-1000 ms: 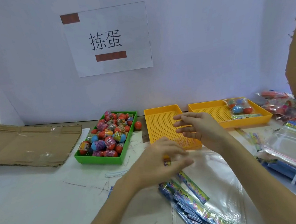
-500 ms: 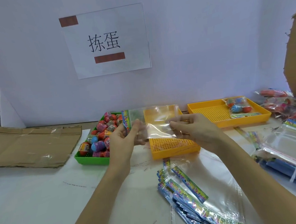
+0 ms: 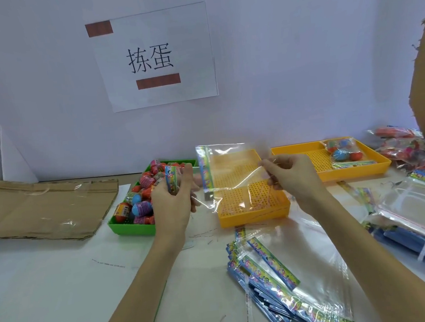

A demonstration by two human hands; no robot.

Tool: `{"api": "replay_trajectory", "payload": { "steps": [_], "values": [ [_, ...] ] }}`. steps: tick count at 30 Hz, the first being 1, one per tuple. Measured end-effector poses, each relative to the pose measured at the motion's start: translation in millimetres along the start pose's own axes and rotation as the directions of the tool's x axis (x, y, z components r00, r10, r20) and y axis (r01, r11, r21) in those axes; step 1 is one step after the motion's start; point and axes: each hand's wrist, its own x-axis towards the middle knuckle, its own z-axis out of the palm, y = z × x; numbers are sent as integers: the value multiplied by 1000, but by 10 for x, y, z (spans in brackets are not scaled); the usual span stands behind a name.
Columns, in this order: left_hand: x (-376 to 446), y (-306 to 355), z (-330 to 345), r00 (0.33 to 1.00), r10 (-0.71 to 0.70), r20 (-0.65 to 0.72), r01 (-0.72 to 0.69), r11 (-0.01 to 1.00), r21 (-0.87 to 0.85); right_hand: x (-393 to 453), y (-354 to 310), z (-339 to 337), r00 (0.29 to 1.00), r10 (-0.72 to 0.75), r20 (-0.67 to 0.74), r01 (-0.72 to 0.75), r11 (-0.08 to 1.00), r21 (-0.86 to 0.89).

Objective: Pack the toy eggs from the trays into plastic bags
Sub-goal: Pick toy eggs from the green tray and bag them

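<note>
The left hand covers part of the green tray and some toy eggs; the bag stack is cut by the bottom edge; the print on its coloured strips is too small to read.

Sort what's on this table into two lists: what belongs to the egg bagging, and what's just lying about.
Belongs to the job:
green tray of toy eggs
clear bag held by both hands, left and right
stack of empty bags
filled bag in far yellow tray
near yellow tray

Lying about:
flattened cardboard
paper sign
</note>
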Motion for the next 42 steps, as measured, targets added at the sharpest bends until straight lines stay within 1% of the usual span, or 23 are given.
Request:
{"api": "replay_trajectory", "payload": {
  "steps": [2,3,5,7,9,11,13,15,18,20,21,23,26,27,28,30,31,32,33,35,37,40,42],
  "values": [
    [12,7,-3,997,51,-60,-48,998,45,68,0,-102,997,-57,-50,57,998,-9],
    [18,17,-10,992,74,-100,-67,995,70,101,-16,-182,998,-57,5,57,997,50],
    [26,34,-27,984,102,-147,-91,992,84,135,-57,-362,960,-31,278,-28,978,205],
    [31,62,-48,978,100,-185,-90,994,60,143,-72,-511,836,-1,549,-122,975,188],
    [46,88,-79,961,105,-257,-92,994,62,122,-90,-587,703,85,706,-131,991,12],
    [67,116,-113,940,104,-326,-92,994,53,82,-119,-611,574,189,797,-104,982,-158],
    [73,145,-135,921,106,-375,-101,994,33,39,-153,-600,512,266,817,-75,961,-266],
    [67,154,-137,918,115,-380,-113,993,28,11,-182,-578,564,300,769,-59,944,-325],
    [31,139,-88,934,132,-332,-129,991,31,5,-204,-548,755,278,594,25,893,-450],
    [7,123,-40,947,147,-285,-144,989,29,44,-181,-526,891,179,418,142,764,-630],
    [-7,115,-17,957,152,-247,-154,988,12,67,-166,-516,934,102,343,189,674,-714],
    [-31,101,13,973,151,-176,-159,987,-31,108,-129,-503,964,-19,266,228,575,-786],
    [-44,73,25,982,115,-147,-124,991,-50,112,-104,-447,963,-71,260,258,518,-816],
    [-45,59,31,983,110,-147,-118,992,-45,113,-94,-406,959,-129,252,283,506,-815],
    [-46,51,34,983,106,-149,-113,993,-37,106,-93,-353,949,-222,223,310,529,-790],
    [-47,55,39,983,99,-153,-106,994,-37,43,-135,-204,929,-342,142,355,716,-601],
    [-47,58,39,983,97,-153,-105,993,-44,0,-173,-123,943,-298,147,332,845,-418],
    [-49,61,38,984,93,-155,-101,994,-50,-57,-220,-28,956,-201,214,247,944,-217],
    [-51,57,36,983,88,-159,-98,994,-54,-107,-237,62,946,-117,303,150,985,-87],
    [-61,56,33,982,75,-172,-84,995,-51,-202,-224,214,909,-89,407,118,992,-46],
    [-60,48,34,987,55,-149,-63,997,-51,-243,-186,316,921,-124,368,148,988,-38],
    [-23,72,12,998,-5,63,12,994,-112,-217,-143,290,961,-72,267,65,997,35],
    [4,79,-21,971,-24,237,47,995,-91,-188,-128,221,974,-20,226,8,999,54]
  ]
}}
